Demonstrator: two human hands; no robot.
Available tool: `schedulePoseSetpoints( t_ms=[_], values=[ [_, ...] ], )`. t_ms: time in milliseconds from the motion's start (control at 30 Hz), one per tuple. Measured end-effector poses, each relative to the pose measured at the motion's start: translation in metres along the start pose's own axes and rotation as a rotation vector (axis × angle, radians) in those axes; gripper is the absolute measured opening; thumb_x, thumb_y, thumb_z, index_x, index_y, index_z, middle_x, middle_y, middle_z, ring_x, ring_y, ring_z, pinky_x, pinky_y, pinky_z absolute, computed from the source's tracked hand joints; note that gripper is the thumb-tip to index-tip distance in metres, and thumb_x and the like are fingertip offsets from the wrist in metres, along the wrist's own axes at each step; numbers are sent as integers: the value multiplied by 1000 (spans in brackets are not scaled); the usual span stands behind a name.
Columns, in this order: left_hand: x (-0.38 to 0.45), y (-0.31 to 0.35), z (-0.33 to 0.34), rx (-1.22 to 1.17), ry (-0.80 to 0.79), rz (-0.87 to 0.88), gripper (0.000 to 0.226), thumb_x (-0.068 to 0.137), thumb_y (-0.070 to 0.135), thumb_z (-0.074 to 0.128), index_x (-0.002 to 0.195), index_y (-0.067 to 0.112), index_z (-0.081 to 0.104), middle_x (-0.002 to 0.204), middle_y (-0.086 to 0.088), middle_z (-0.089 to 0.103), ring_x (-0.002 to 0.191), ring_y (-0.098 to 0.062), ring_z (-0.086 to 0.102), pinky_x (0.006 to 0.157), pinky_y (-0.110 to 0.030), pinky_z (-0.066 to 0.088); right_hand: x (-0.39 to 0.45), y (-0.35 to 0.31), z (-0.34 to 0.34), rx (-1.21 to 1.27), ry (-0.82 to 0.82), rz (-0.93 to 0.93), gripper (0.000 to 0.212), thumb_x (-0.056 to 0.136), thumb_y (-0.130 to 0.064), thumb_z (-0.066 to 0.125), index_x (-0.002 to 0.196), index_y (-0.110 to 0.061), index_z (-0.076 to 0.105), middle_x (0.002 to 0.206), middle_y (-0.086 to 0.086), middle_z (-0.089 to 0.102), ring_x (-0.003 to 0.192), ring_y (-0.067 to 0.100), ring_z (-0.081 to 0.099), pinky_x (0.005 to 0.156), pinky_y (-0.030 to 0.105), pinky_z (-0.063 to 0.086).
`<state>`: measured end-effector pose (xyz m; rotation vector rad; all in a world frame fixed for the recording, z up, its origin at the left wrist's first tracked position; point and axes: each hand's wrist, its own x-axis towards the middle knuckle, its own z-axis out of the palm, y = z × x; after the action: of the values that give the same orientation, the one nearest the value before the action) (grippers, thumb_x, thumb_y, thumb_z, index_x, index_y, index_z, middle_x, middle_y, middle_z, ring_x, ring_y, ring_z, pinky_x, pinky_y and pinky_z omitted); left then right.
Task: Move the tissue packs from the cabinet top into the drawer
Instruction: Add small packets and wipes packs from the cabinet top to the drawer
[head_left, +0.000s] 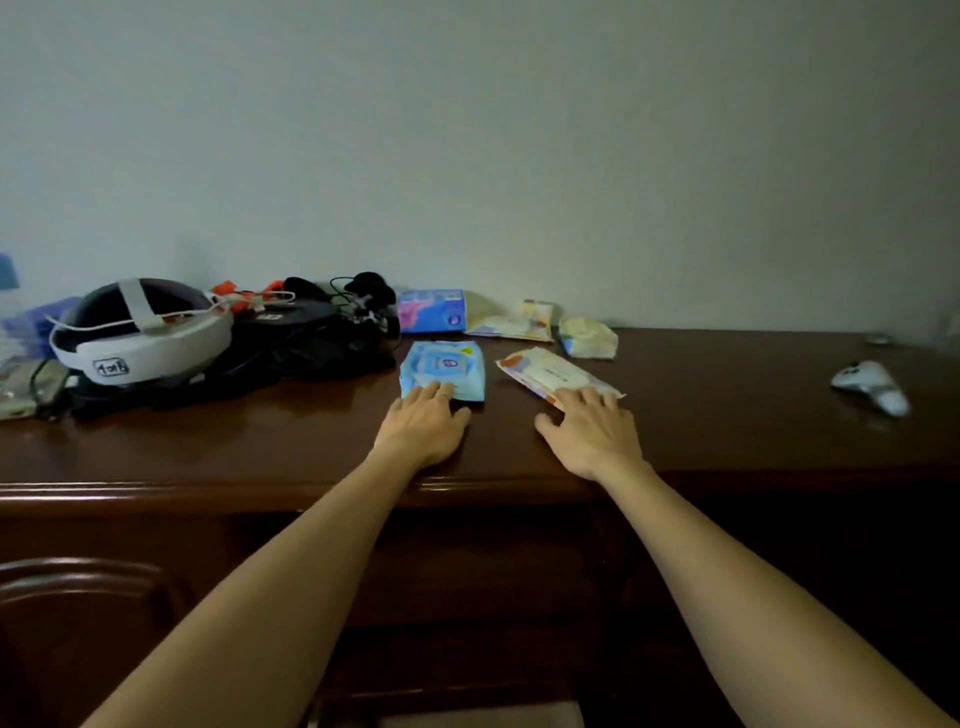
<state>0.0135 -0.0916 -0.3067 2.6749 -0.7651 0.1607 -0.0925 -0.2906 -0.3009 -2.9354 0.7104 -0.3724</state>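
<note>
blue pack (443, 368) flat, left hand (423, 423) fingers touching.

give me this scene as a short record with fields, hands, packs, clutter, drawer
left hand: flat on the cabinet top, fingertips on the blue pack, not gripping
right hand: spread, fingertips on the near edge of the white pack
other packs: purple-blue pack, flat pack and crumpled pack near the wall
clutter: headset and black cables on the left; a small white object on the right
drawer: too dark to tell if open
progress: five packs on top
</note>
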Motion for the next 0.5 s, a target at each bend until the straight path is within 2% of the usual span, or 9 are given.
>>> schedulePoseSetpoints(
  t_ms=[67,133,200,267,300,333,400,467,500],
  values=[
    [3,2,4,108,-6,-40,68,97,59,33,151,19,40,154,-8,42,142,-30,33,114,-49,26,-1,0,3,-41,158,-41,61,91,-59,38,138,-23,52,136,8,58,124,30,52,102,48,38],
    [-6,9,-2,209,89,5,60,95,60,36,133,21,61,135,-7,56,129,-30,46,105,-49,33,-9,0,3,-41,266,-80,51,91,-55,37,117,-24,69,110,2,70,102,24,61,91,43,41],
    [-27,15,-7,164,286,71,45,92,55,42,90,22,73,97,-2,65,103,-26,61,91,-43,38,-20,-1,2,-69,406,-104,47,92,-50,36,89,-26,76,87,-3,72,87,20,59,81,40,38],
    [-53,18,-5,114,488,107,45,87,53,42,57,23,56,66,6,55,78,-22,62,78,-38,35,-27,-1,3,-91,614,-124,39,90,-47,44,83,-24,75,91,-1,71,89,22,55,80,40,37],
    [-64,18,-2,110,554,105,43,85,57,43,59,25,56,68,7,57,80,-21,61,78,-38,35,-28,0,3,-74,688,-121,34,88,-48,51,91,-24,73,103,2,68,98,24,54,84,42,38],
    [-72,18,1,113,560,91,43,82,66,44,75,28,64,83,4,62,91,-21,60,82,-40,37,-28,2,2,-25,664,-88,36,85,-52,56,105,-25,68,119,5,62,110,27,52,92,45,40],
    [-78,17,1,91,336,-19,72,75,85,39,122,34,61,128,-2,57,122,-27,49,98,-49,36,-25,4,-1,71,339,28,58,82,-64,55,131,-33,54,146,8,47,132,33,45,105,51,37],
    [-84,17,-9,77,79,-99,95,67,98,31,140,40,48,147,-5,46,134,-33,42,108,-57,28,-29,0,-7,52,67,70,62,82,-71,49,132,-36,55,145,8,50,131,36,48,104,51,39],
    [-88,19,-13,89,23,-95,106,61,104,27,141,38,47,148,-6,47,133,-35,43,109,-58,28,-33,-3,-8,25,59,50,59,81,-72,49,126,-34,59,139,9,53,126,38,50,100,51,41]
  ],
)
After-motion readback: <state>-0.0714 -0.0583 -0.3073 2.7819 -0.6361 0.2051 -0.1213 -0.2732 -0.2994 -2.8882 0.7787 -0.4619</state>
